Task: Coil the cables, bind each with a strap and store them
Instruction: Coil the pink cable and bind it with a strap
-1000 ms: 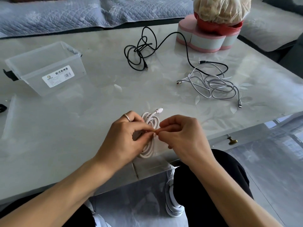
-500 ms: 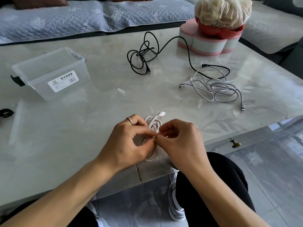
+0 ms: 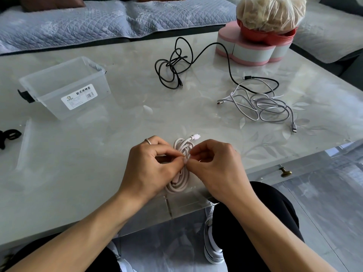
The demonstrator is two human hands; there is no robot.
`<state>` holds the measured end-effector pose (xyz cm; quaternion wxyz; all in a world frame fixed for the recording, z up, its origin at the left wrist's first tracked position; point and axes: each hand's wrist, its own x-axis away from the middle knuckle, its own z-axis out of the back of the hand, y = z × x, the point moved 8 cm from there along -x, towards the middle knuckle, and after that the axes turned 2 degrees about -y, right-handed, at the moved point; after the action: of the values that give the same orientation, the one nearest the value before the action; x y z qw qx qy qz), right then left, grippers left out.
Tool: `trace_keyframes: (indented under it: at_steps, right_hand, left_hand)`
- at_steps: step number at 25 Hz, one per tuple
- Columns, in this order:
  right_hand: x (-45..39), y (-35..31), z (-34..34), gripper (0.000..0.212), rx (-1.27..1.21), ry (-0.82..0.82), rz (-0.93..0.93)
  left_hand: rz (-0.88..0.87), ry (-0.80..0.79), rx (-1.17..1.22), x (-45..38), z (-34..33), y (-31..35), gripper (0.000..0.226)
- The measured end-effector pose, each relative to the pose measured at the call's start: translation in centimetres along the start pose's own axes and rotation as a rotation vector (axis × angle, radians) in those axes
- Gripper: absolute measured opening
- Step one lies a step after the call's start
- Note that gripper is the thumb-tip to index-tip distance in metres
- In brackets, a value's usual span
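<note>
1. Far left, at the table's edge: black straps (image 3: 8,135), untouched, well apart from both hands.
2. Left rear: clear storage box (image 3: 64,88), open-topped, nothing visible inside; judged the destination for bound cables, so storing not yet begun.
3. Centre rear: black cable (image 3: 172,70), loose and uncoiled, one long run trailing right toward the grey tangle.
4. Near edge, centre: white cable (image 3: 182,165), gathered into a long narrow coil on the table (image 3: 78,173), one plug poking out at its far end.
5. Left hand (image 3: 151,167) curled, thumb and forefinger pinching at the coil's waist, palm over the coil's left side.
6. Change over the last second: pinch points drawn together to one spot at mid-coil, where a small pale strap (image 3: 185,160) now shows between the fingertips; coil itself in the same place. Judged meaning: binding of this first cable close to fastened, not yet confirmed.
7. Right hand (image 3: 218,165) curled likewise, fingertips pinching the same strap from the right, touching the left hand's fingertips. Coil lying beneath and between both hands, strap directly at the fingers.
8. Right rear: grey cable (image 3: 269,107), loose tangle, still to coil.
9. Far right rear: pink container (image 3: 253,52) with a bagged item on top, no part of the task.
</note>
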<state>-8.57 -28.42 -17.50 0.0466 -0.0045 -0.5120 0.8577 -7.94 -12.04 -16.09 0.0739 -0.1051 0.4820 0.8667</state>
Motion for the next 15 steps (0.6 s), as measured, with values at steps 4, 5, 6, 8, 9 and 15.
trace_keyframes:
  at_steps: [4, 5, 6, 8, 9, 15]
  right_hand:
    - [0.09, -0.49, 0.0, 0.011, 0.013, 0.008, 0.063]
    - [0.11, -0.6, 0.02, 0.01, 0.019, 0.002, 0.078]
    - [0.11, -0.66, 0.01, 0.01, 0.023, -0.008, 0.089]
    - [0.04, -0.74, 0.01, 0.007, 0.032, -0.041, 0.103]
    - [-0.02, -0.73, 0.0, 0.005, 0.033, -0.061, 0.102]
    - [-0.65, 0.0, -0.43, 0.004, -0.044, -0.151, 0.032]
  left_hand:
    - [-0.014, 0.023, -0.02, 0.1, 0.27, 0.02, 0.009]
    - [-0.005, 0.022, -0.014, 0.12, 0.26, -0.04, 0.009]
    - [0.0, 0.02, -0.01, 0.14, 0.25, -0.07, 0.008]
    - [-0.002, 0.02, -0.007, 0.19, 0.26, -0.01, 0.008]
    - [-0.001, 0.022, -0.001, 0.21, 0.27, 0.0, 0.008]
    - [0.019, 0.03, 0.028, 0.29, 0.35, -0.14, 0.01]
